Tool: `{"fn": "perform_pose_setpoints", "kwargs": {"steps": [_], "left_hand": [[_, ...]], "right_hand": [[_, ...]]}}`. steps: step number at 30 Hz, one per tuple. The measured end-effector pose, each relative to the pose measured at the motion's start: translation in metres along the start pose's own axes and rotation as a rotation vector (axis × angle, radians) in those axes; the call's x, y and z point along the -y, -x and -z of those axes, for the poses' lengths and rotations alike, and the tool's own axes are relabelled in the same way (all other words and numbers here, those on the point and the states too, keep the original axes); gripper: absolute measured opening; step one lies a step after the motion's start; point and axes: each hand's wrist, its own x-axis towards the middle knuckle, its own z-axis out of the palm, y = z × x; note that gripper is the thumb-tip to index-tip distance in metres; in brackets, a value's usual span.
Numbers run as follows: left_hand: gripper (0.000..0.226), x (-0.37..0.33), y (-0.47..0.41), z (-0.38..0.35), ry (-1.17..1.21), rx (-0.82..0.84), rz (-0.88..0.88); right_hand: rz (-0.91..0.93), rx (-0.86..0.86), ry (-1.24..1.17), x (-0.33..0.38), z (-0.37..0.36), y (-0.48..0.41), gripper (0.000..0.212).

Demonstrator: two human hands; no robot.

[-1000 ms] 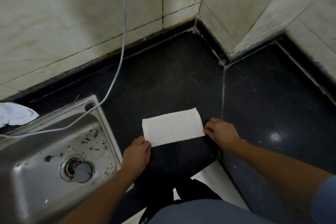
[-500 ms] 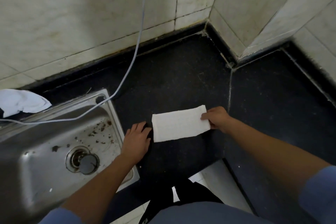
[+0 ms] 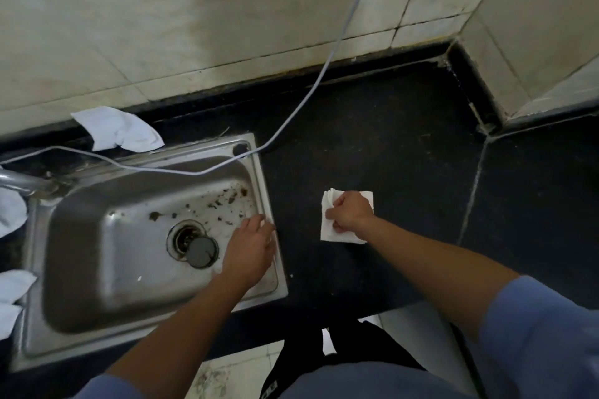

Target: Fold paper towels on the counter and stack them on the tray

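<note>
A white paper towel (image 3: pixel 330 230), folded into a small square, lies on the black counter (image 3: pixel 372 139) to the right of the sink. My right hand (image 3: pixel 351 212) sits on top of it with fingers curled, gripping its left part. My left hand (image 3: pixel 249 248) hovers over the right rim of the sink with fingers loosely extended, holding nothing. No tray is in view.
A steel sink (image 3: pixel 107 308) with debris and a drain plug (image 3: pixel 201 251) fills the left. A grey cable (image 3: pixel 301 100) runs from the wall across the sink. A crumpled white towel (image 3: pixel 118 133) lies behind the sink; more white towels (image 3: pixel 11 288) show at the left edge. A tap (image 3: pixel 22 183) is at the far left.
The towel went from a long strip to a smaller square under my right hand. My left hand let go and moved left over the sink rim. The view shifted left.
</note>
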Motion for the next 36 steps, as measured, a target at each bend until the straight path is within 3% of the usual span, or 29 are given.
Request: {"fn": "perform_pose_setpoints", "kwargs": {"steps": [4,7,11,14,18,28,33,36], "left_hand": [[0.029,0.002,0.002,-0.003,0.008,0.031,0.019],[0.026,-0.009,-0.01,-0.004,0.011,0.061,-0.016],[0.038,-0.048,-0.039,-0.005,-0.043,0.112,-0.151],[0.05,-0.078,-0.06,-0.011,-0.141,0.197,-0.249],[0.058,-0.084,-0.072,-0.03,-0.28,0.304,-0.278],[0.062,-0.073,-0.068,-0.043,-0.368,0.278,-0.28],[0.06,-0.066,-0.042,-0.025,-0.288,0.213,-0.13],[0.056,-0.055,-0.017,-0.016,-0.28,0.123,-0.051]], "right_hand": [[0.059,0.047,0.117,0.0,-0.005,-0.001,0.029],[0.131,-0.01,0.119,-0.009,0.008,0.007,0.017],[0.475,-0.318,0.582,-0.044,0.035,0.008,0.021],[0.637,-0.376,0.815,-0.07,0.034,0.003,0.038],[0.59,-0.238,0.949,-0.091,0.017,0.001,0.063],[0.639,-0.134,1.082,-0.111,0.034,-0.016,0.075],[0.645,-0.167,0.987,-0.07,0.059,-0.015,0.074],[0.624,-0.086,0.995,-0.031,0.062,-0.024,0.07]]}}
